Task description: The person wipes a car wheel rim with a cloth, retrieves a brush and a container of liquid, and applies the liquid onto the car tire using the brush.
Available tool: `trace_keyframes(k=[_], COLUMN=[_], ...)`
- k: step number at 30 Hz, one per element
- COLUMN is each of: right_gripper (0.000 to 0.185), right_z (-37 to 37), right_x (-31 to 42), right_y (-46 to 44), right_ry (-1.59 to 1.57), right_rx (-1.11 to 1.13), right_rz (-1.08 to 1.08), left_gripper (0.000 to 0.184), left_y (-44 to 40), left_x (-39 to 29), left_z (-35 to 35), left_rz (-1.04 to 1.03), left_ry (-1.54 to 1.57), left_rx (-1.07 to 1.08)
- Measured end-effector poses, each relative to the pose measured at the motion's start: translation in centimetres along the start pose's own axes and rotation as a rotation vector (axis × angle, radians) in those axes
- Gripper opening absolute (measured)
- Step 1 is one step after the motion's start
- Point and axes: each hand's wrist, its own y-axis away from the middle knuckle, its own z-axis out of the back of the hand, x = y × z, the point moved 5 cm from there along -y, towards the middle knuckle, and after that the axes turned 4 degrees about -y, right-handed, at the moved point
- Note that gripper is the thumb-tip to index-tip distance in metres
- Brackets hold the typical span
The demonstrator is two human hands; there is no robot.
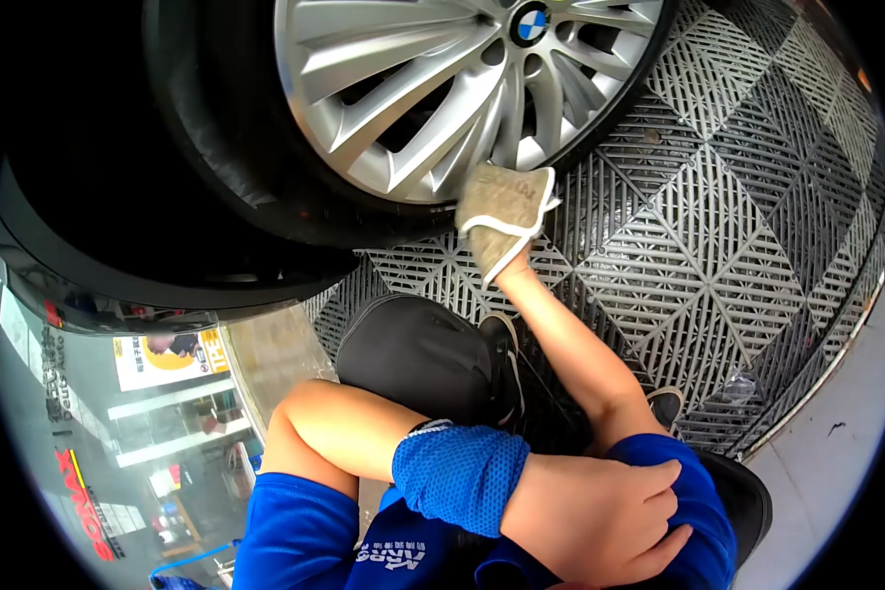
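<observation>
My right hand reaches forward to the bottom of a silver alloy wheel (433,98), with a brown cloth (506,202) over it. The cloth has white edging and faint lettering, is slightly blurred and lies against the lower rim and black tire (364,211). It hides my right fingers. Across my body, my left hand (610,516) rests against my right upper arm and its blue sleeve, its fingers apart and a little bent, with nothing in them. A blue mesh band (462,477) wraps my left forearm.
Black car bodywork (236,280) arches left of the wheel. Grey and black slatted floor tiles (698,246) extend to the right. My bent knee (413,349) and dark shoes are close below the wheel. A glass wall (147,442) with posters and lettering stands at lower left.
</observation>
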Motion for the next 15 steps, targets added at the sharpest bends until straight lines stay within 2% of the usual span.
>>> trace_keyframes(k=[2, 3, 4, 5, 7, 9, 10, 12, 13, 15], right_gripper=[0.052, 0.052, 0.051, 0.050, 0.051, 0.053, 0.052, 0.049, 0.047, 0.048], right_z=[-0.4, 1.4, -2.5, -3.0, -1.8, -2.8, -1.9, -1.4, -0.6, -3.7], right_x=[-2.3, -3.7, -1.7, 0.1, -0.5, 0.2, 0.0, 0.4, 0.0, 2.2], right_y=[-0.8, -1.8, -1.2, -1.4, -1.7, -0.5, -0.7, -0.1, -1.2, -1.6], right_ry=[-0.271, -0.466, -0.321, -0.134, -0.142, -0.213, 0.012, 0.283, -0.009, -0.257], right_rx=[0.012, -0.005, -0.286, -0.313, -0.233, -0.254, -0.086, 0.024, -0.024, -0.134], right_rz=[-0.169, -0.339, -0.377, -0.352, -0.272, -0.169, -0.040, 0.043, -0.068, -0.141], left_gripper=[0.029, 0.029, 0.029, 0.029, 0.030, 0.030, 0.030, 0.031, 0.031, 0.031], left_y=[0.3, 0.3, 0.4, 0.5, 0.9, 1.2, 1.1, 0.7, 0.5, 0.4], left_x=[-0.3, -0.5, -0.5, -0.3, -0.1, -0.2, -0.5, -0.7, -0.7, -0.4], left_z=[0.2, 0.4, 0.6, 0.8, 1.0, 1.2, 1.0, 0.9, 0.7, 0.8], left_rz=[0.001, 0.036, 0.049, 0.042, 0.058, 0.054, 0.042, 0.018, 0.007, -0.011], left_ry=[-0.052, -0.050, -0.031, -0.017, -0.030, -0.036, -0.049, -0.050, -0.058, -0.070], left_rx=[-0.034, -0.044, -0.034, -0.020, -0.034, -0.043, -0.045, -0.042, -0.046, -0.041])
